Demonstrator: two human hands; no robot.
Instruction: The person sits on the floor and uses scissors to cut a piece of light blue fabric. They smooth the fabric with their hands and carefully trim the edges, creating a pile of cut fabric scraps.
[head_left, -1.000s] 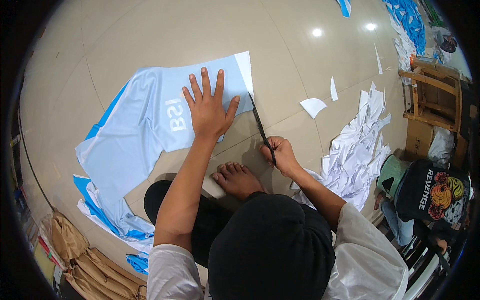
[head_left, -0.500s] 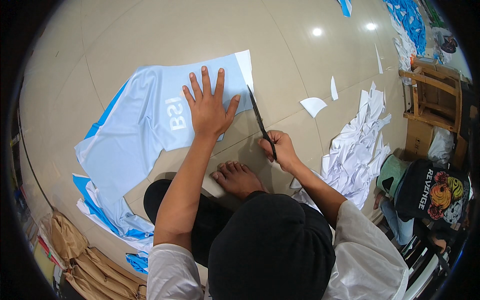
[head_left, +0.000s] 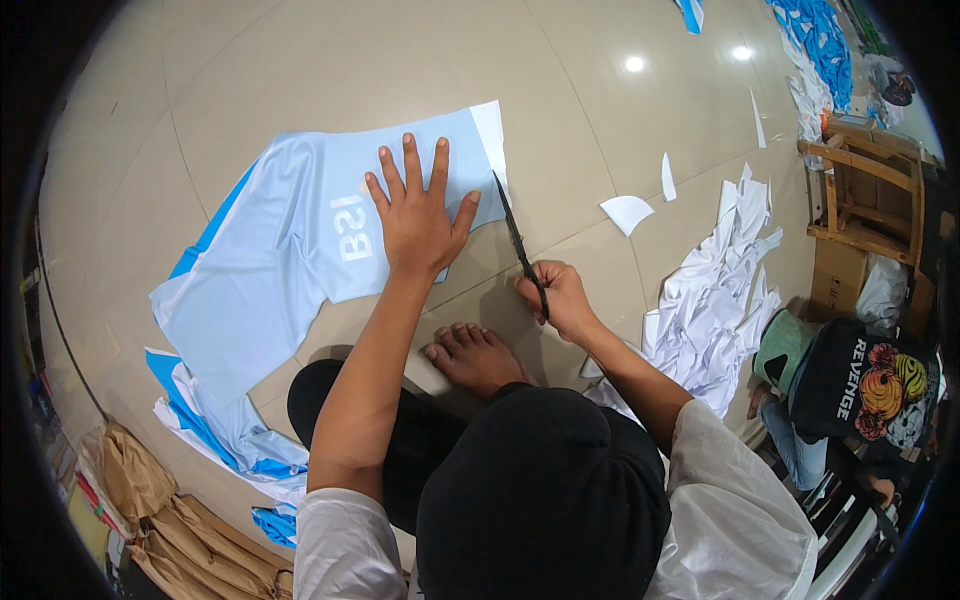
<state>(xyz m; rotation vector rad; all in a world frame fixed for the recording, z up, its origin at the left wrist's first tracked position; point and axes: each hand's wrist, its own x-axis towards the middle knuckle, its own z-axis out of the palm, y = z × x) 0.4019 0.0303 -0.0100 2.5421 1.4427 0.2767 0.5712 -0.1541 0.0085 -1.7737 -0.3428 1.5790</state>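
A light blue cloth piece (head_left: 240,300) with white lettering, a white corner and a darker blue side band lies on the tiled floor. My left hand (head_left: 415,210) rests palm down on its upper part, fingers spread. My right hand (head_left: 555,298) grips black scissors (head_left: 522,250) by the handle; their long blades reach the cloth's right edge beside the white corner, a little right of my left hand. My bare foot (head_left: 475,360) rests just below and left of the scissors.
White scraps (head_left: 700,320) and small offcuts (head_left: 625,212) lie to the right, more blue-white cloth (head_left: 215,440) lower left, brown wrapped bundles (head_left: 200,540) beyond it. At the right are a wooden frame (head_left: 870,180), a blue cloth heap (head_left: 815,50) and another person (head_left: 860,390) in a dark top.
My right hand and the scissors have moved slightly up toward the cloth's top since a second ago, the blade tips now higher along the white corner. My left hand stays in place.
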